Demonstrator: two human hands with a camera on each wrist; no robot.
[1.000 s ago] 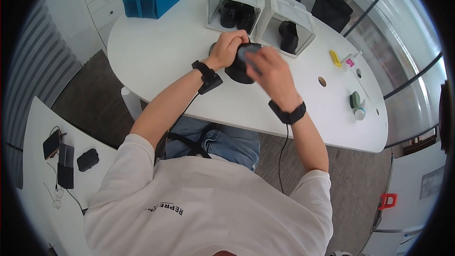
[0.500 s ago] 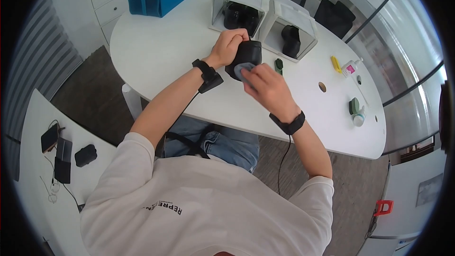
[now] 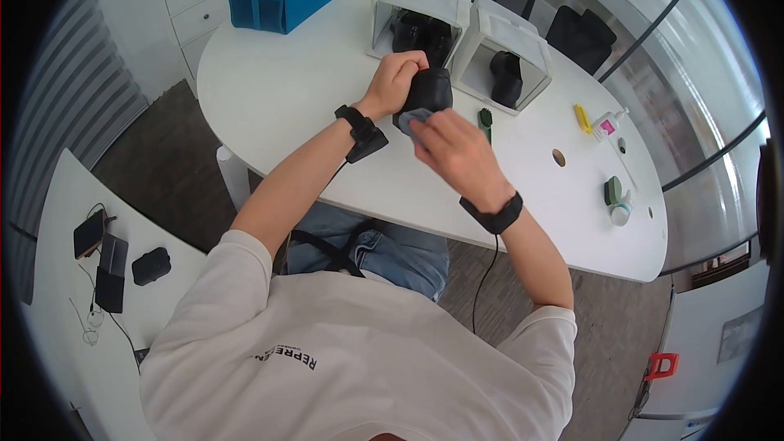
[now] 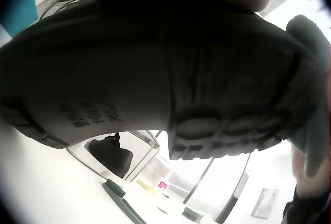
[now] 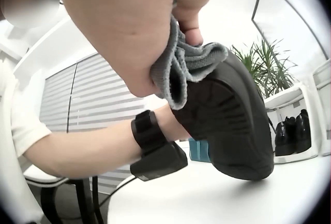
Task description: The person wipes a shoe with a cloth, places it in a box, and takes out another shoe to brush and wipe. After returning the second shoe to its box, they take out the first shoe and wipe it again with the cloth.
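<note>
We have a black shoe (image 3: pixel 430 88) between the hands, tilted over the table (image 3: pixel 286 106). Left hand (image 3: pixel 394 86) grips it, likely to steady it; right hand (image 3: pixel 461 151) pinches a grey cloth (image 5: pixel 178 68) against one end, presumably wiping. Green brush (image 3: pixel 486 119) lies just beyond the right hand, probably for easy reach. Past both hands, we see white boxes (image 3: pixel 514 35) holding black footwear (image 3: pixel 505 80).

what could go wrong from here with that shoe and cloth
The smooth black shoe, tilted in the left hand, might slip under pressure. The bunched grey fabric cloth, pinched in the right hand, might slide off the shoe. The dark green long-handled brush, lying close to that hand, could get knocked.
</note>
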